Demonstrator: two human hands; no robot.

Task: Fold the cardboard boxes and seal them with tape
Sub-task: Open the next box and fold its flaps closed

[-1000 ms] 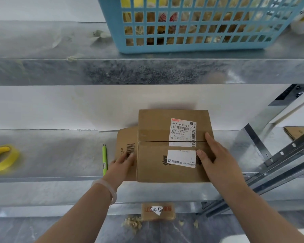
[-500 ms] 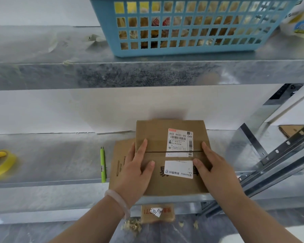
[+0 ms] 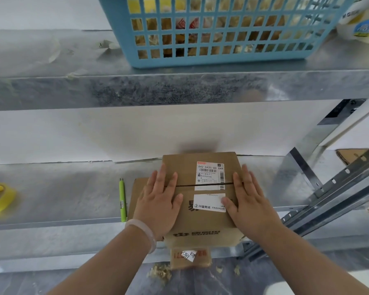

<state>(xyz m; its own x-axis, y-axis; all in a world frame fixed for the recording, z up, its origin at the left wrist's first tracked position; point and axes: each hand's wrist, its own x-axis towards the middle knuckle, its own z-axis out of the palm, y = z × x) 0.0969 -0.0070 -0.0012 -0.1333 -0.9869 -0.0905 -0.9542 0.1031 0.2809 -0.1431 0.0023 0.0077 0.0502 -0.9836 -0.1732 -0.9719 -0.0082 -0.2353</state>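
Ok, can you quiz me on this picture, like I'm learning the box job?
1. True or false: the left hand and the right hand press flat on top of the cardboard box.
2. Which thing lies left of the box? A: green pen. B: scissors. C: cup.
3. Fill in: the yellow tape roll sits at the far ___ end of the shelf.

Key: 1 true; 2 A; 3 left.
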